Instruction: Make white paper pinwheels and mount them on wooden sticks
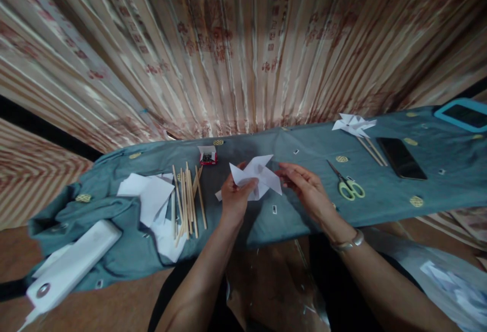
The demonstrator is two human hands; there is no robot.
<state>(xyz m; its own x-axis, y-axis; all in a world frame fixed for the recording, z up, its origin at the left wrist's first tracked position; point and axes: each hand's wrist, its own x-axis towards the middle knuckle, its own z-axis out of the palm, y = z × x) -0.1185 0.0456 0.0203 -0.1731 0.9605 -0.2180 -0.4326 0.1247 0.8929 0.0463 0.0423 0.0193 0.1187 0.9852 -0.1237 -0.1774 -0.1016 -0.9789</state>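
Observation:
A white paper pinwheel (259, 174) with folded, pointed blades is held over the table in front of me. My left hand (233, 201) grips it from the left, thumb on the front near the centre and fingers behind. Just right of the blades is my right hand (311, 193), its fingers stretched toward the pinwheel and slightly apart; I see nothing in them. A small red-and-white box (208, 155) of dark pins or tacks stands open behind my left hand. Wooden sticks (189, 197) lie in a loose bunch to its left.
White paper pieces (154, 195) lie beside the sticks, above a white power strip or similar device (74, 263). Green-handled scissors (350, 189), a finished pinwheel (354, 125) on sticks, a phone (402, 158) and a blue-framed tablet (464, 115) occupy the right. A curtain (243, 53) hangs behind.

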